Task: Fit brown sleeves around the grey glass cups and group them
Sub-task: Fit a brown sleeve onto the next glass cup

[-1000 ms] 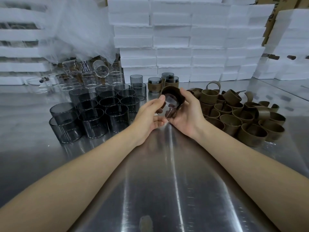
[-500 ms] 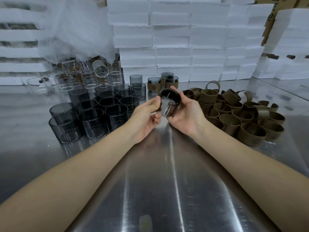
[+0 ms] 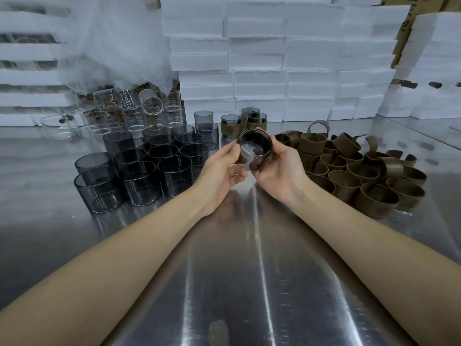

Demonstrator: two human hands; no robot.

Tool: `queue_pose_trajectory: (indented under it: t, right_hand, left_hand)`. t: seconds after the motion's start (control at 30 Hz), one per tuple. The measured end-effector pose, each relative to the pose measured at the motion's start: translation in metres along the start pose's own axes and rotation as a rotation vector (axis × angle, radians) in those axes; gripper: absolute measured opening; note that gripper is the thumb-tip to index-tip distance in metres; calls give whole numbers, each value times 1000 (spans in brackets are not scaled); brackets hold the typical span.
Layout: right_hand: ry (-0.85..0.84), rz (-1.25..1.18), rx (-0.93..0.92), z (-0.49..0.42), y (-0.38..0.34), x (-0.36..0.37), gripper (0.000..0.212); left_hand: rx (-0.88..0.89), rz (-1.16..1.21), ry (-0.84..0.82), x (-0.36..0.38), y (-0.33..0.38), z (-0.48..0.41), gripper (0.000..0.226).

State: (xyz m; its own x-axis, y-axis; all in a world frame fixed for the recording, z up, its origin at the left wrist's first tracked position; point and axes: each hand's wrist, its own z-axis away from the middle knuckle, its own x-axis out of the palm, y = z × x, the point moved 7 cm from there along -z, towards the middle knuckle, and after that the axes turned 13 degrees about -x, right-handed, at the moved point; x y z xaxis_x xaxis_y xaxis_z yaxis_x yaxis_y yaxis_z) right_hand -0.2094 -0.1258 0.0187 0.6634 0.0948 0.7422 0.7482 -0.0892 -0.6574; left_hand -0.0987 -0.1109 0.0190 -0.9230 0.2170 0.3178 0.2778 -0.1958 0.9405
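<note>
Left hand (image 3: 222, 168) pinches, right hand (image 3: 277, 168) cradles one grey cup (image 3: 254, 151) above mid-table, sleeve seemingly on. Three finished cups (image 3: 231, 126) stand far; many bare cups (image 3: 154, 161) left and loose sleeves (image 3: 361, 171) right remain.

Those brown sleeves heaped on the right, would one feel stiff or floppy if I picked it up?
Probably stiff yet bendy: the brown sleeves stand as open rings on the steel table without sagging. Likely light, since they are thin bands piled loosely on one another. A nudged one might roll or topple; several lie tilted.
</note>
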Motion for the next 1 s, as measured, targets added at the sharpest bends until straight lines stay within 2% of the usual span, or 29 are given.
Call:
queue_pose_trajectory:
  t: [0.1,0.17,0.3,0.4,0.63,1.0]
  right_hand:
    - [-88,116,-72,-1,-7,3,35]
    - [-118,120,-85,-1,-8,6,36]
    - [-104,64,-26,3,-1,8,48]
    - [-113,101,20,5,4,9,44]
    - [-144,130,20,3,3,8,36]
    - [-129,213,-17,4,3,6,36]
  left_hand:
    - [59,-119,3,5,3,5,64]
    - [139,-174,45,3,7,8,71]
    - [249,-200,69,-1,11,11,83]
    - [266,-164,93,-2,11,12,93]
    - [336,-180,158,-5,14,14,65]
    - [354,-246,178,-7,14,15,67]
